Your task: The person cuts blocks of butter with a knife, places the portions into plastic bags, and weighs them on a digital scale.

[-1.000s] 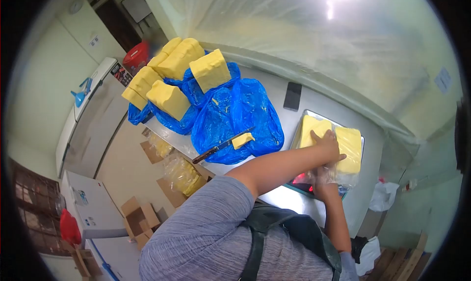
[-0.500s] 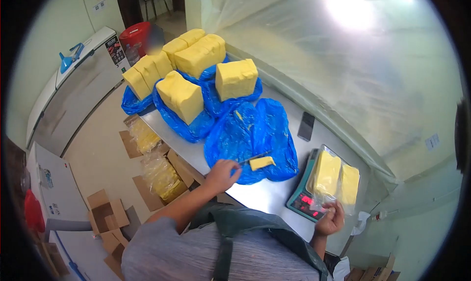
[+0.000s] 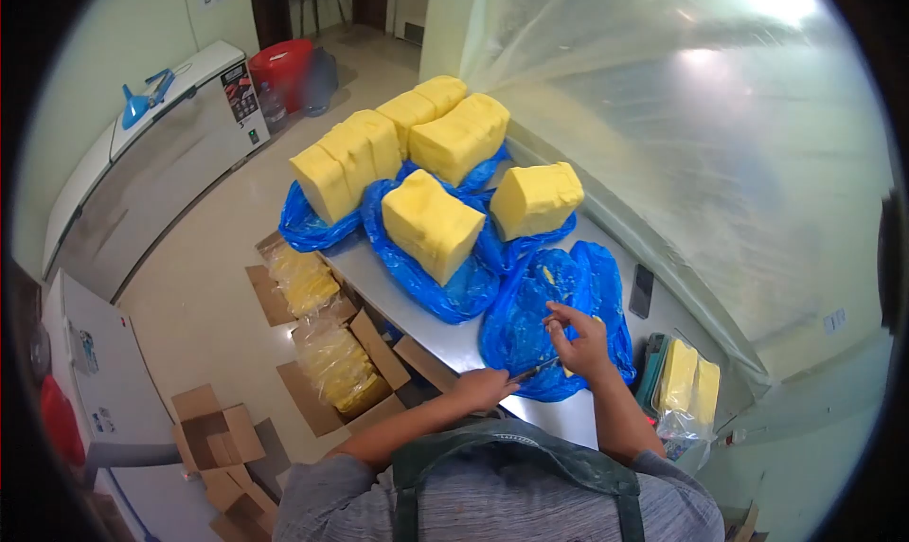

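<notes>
My left hand (image 3: 481, 390) is closed around a knife (image 3: 532, 370), its thin blade pointing right over the blue plastic sheet (image 3: 516, 329). Above the same sheet is my right hand (image 3: 579, 341), fingers bent and apart, with nothing visible in them. It partly covers a small yellow butter-like piece (image 3: 568, 373) close to the blade. Beyond the sheet, large yellow blocks stand on opened blue bags; the nearest are one block (image 3: 431, 230) at left and another block (image 3: 537, 199) at right.
A scale (image 3: 650, 376) carries bagged yellow slabs (image 3: 678, 376) at the table's right end. A phone (image 3: 642, 291) lies by the plastic-covered wall. On the floor at left are cartons with bagged yellow slabs (image 3: 336, 362) and an open carton (image 3: 220, 436). Chest freezers (image 3: 156, 163) line the left side.
My right hand has left the bagged slabs on the scale and moved left over the blue sheet. My left hand still holds the knife. The camera view has shifted.
</notes>
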Available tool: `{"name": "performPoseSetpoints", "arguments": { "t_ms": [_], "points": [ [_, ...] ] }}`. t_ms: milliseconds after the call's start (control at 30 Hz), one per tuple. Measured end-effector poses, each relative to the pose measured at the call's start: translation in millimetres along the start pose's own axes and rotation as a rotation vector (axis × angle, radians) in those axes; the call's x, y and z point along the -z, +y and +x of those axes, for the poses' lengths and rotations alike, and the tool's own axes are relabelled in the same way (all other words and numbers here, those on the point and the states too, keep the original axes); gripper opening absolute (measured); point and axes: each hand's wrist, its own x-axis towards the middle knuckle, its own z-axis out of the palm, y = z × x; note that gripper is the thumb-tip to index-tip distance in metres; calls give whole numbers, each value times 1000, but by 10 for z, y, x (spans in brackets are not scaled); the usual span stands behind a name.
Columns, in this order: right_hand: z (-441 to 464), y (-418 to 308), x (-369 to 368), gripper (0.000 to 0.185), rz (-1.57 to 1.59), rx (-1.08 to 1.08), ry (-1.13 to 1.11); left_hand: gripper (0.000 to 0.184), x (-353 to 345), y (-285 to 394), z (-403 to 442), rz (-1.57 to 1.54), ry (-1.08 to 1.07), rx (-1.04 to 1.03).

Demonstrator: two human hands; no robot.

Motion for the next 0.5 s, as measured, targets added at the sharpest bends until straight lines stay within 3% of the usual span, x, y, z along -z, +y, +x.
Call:
{"name": "performPoseSetpoints", "arguments": {
  "t_ms": [100,167,233,267,500],
  "points": [
    [227,-18,3,28,-37,7,-69,46,208,36,57,-46,-47,-68],
    [329,-2,83,26,-127,44,-23,47,409,67,44,-284,-166,-66],
    [381,116,169,24,-161,4,20,49,488,27,-4,-448,-134,-67],
    [388,200,229,24,-221,-20,94,50,521,-8,-38,-599,-103,-69],
    [-1,693,446,32,-254,-202,436,41,737,-433,-420,-757,-64,1]
  ]
}}
